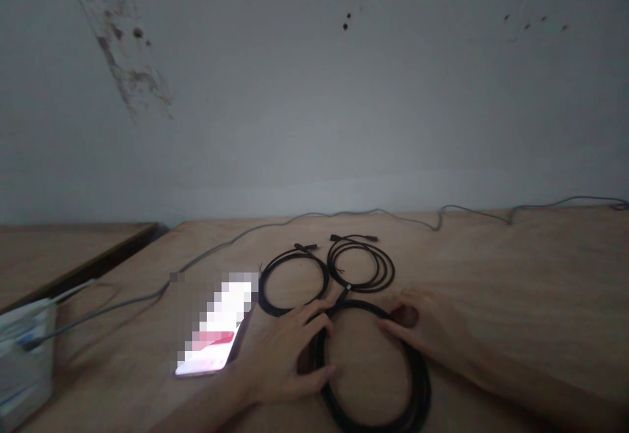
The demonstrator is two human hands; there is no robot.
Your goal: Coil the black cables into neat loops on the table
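A large black cable coil (420, 387) lies on the wooden table between my hands, its lower edge cut off by the frame. My left hand (289, 351) curves over the left side of this coil, thumb and fingers touching it. On the upper right side, my right hand (427, 321) has its thumb inside the ring and its other fingers curled outside it. A connector (346, 291) with a light tip sticks up from the coil's top. Just beyond are two smaller black coils, a left cable coil (265, 295) and a right cable coil (390, 272), each with plug ends at the back.
A phone (211, 335) with a bright, partly pixelated screen lies left of my left hand. A thin grey cable (230, 243) runs along the back of the table (515, 276) to a white object (29, 361) at the left edge. The wall (314, 112) stands behind.
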